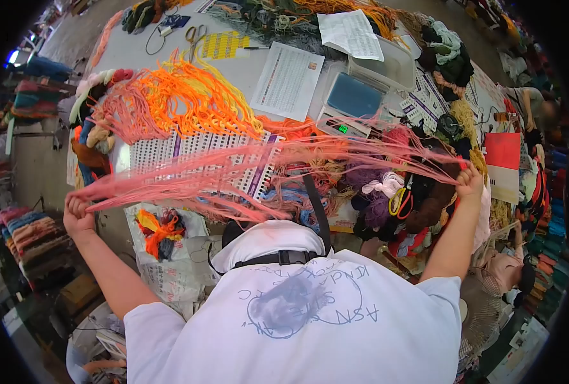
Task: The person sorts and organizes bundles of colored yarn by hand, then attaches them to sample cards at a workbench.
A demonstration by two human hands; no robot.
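Note:
Pink yarn strands point(233, 168) are stretched loosely across the table between my two hands. At the far left, my left hand point(78, 214) is closed round one end of the strands. The other end is gripped in my right hand point(469, 182), at the right side. Under the yarn lie white cards with rows of holes point(188, 157), partly covered. Near my right hand are yellow-handled scissors point(399, 201) on dark and purple yarn point(375, 208). A heap of orange yarn point(195, 96) lies behind the strands.
A digital scale point(353, 96) with a green display stands beside a clear plastic tub point(383, 67). Printed sheets point(289, 80) and another pair of scissors point(196, 40) lie further back. Yarn stacks point(35, 233) stand at left. Another person's arm point(527, 109) shows at right.

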